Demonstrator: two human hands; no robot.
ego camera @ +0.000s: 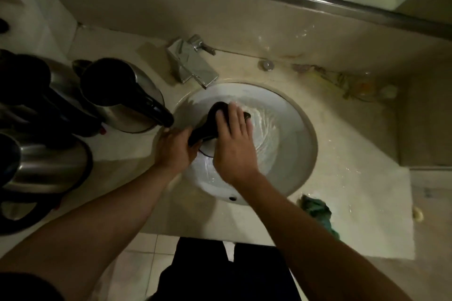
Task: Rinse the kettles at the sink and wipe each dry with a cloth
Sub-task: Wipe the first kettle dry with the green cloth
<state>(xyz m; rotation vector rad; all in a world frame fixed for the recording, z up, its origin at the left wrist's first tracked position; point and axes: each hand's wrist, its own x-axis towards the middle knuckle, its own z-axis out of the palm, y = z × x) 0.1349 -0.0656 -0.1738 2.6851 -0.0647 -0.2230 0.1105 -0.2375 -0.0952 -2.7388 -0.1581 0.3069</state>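
Note:
A kettle with a black lid and handle stands in the round white sink, mostly hidden under my hands. My left hand grips its black handle from the left. My right hand lies over the lid with fingers spread straight, pressing on it. Water ripples in the basin around the kettle. A crumpled green cloth lies on the counter at the sink's front right.
A steel kettle with a black lid stands left of the sink, with more steel kettles further left. The chrome tap sits behind the basin. A mirror runs along the back wall. Small toiletries lie at the back right.

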